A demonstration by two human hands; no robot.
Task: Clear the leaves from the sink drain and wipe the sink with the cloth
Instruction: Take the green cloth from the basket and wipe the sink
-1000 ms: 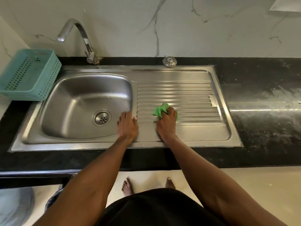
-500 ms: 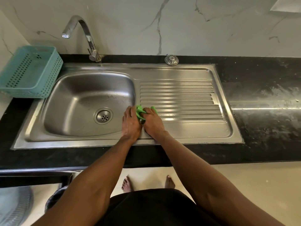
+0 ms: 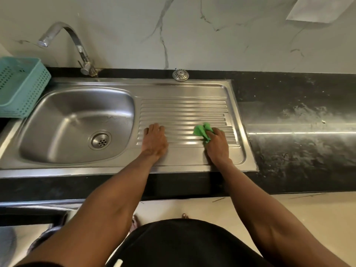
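Your black surface runs the full width under the marbled wall, and most of it is taken up by the steel sink, set into it with the basin on the left and the ribbed drainboard on the right. The basin's drain sits toward its near right side, and no leaves show on it. At the far left edge a teal basket stands on the surface, just beside the basin's corner. The tap rises behind the basin and curves over toward the left.

Your left hand lies flat on the near left part of the drainboard, fingers straight and together, holding nothing. Your right hand is on the near right part of the drainboard, well apart from the left, its fingers curled round the cloth. The green cloth is bunched, sticks out on the far left of that hand, and is pressed down onto the ribs.

Behind the drainboard, a small round strainer cap rests on the surface touching the sink's back rim.
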